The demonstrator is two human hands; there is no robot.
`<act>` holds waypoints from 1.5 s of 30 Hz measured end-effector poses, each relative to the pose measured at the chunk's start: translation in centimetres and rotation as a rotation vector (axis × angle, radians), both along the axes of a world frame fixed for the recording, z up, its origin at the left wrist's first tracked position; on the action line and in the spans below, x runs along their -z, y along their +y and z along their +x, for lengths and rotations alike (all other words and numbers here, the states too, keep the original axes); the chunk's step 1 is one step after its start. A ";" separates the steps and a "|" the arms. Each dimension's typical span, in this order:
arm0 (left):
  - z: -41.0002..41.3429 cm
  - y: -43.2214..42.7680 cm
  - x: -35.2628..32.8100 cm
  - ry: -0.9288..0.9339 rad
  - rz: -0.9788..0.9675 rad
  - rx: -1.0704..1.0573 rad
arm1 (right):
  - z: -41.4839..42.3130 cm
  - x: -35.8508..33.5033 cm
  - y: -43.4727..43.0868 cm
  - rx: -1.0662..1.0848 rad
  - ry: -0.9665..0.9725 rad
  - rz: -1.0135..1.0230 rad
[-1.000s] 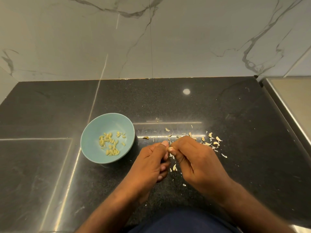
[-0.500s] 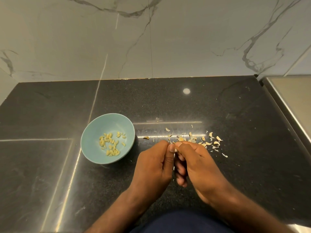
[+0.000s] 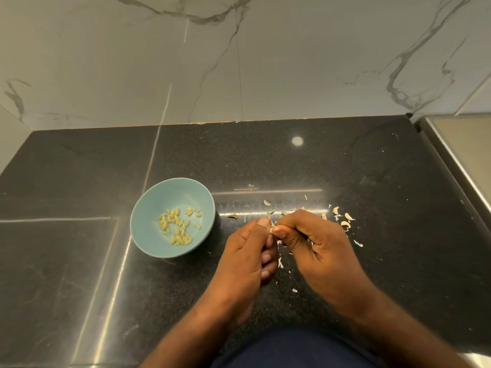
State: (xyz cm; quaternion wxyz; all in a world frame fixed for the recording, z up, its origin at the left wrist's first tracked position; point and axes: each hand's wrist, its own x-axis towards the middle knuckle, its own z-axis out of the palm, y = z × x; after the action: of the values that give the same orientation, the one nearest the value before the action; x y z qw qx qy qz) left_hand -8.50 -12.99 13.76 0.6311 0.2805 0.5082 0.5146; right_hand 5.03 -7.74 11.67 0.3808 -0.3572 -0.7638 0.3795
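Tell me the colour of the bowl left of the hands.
Pale blue-green, plain, no pattern: the bowl shows best in the head view.

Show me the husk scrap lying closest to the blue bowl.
The lone brownish curved husk scrap just right of the light blue round bowl; the paler scraps lie farther right.

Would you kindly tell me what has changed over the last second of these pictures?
Only the fingers shifted: the left hand and right hand still pinch a small seed between their fingertips at the same spot, regripping it slightly. Nothing was let go. The blue bowl, the peeled seeds in it and the shell scraps on the counter lie as before.
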 end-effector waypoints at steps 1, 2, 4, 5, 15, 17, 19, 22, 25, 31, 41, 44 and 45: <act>0.0 0.0 -0.1 -0.044 -0.026 0.003 | 0.1 0.2 0.1 0.012 -0.005 0.046; 0.1 0.0 -0.2 -0.070 -0.042 0.009 | 0.2 0.3 0.1 0.018 -0.002 0.078; 0.2 0.0 -0.3 -0.100 -0.065 0.012 | 0.3 0.5 -0.1 0.031 0.023 0.106; 0.2 0.1 -0.4 -0.113 -0.071 0.012 | 0.3 0.5 -0.2 0.042 0.044 0.115; 0.9 0.1 -0.2 -0.103 -0.030 -0.027 | 0.2 -0.5 -1.0 0.163 0.345 -0.199; 0.8 0.1 0.0 -0.036 -0.003 -0.036 | 0.3 -1.2 -0.6 0.215 0.427 -0.258; 0.6 0.0 0.1 0.037 0.024 -0.041 | 0.6 -1.6 -0.1 0.234 0.411 -0.289; 0.6 0.1 0.3 0.114 0.052 -0.050 | 1.0 -1.4 0.1 0.233 0.251 -0.313; 0.6 0.1 0.5 0.208 0.078 -0.051 | 0.8 -1.0 0.0 0.075 0.160 -0.474; 0.2 0.2 1.6 0.556 0.250 -0.041 | 0.7 -0.9 -0.2 0.006 0.065 -0.453; -0.4 0.2 2.2 1.037 0.449 -0.045 | 0.4 -0.7 -0.2 -0.079 0.098 -0.523; -0.1 0.2 1.5 0.943 0.456 -0.059 | 0.3 -0.6 -0.5 -0.101 0.062 -0.416; 0.0 0.2 1.3 0.874 0.442 -0.060 | 0.3 -0.6 -0.6 -0.102 0.047 -0.370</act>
State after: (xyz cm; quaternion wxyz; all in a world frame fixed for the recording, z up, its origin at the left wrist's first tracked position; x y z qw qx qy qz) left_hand -8.49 -12.81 12.46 0.2689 0.5827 0.6119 0.4622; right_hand 5.34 -8.34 12.26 0.3068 -0.3729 -0.6888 0.5407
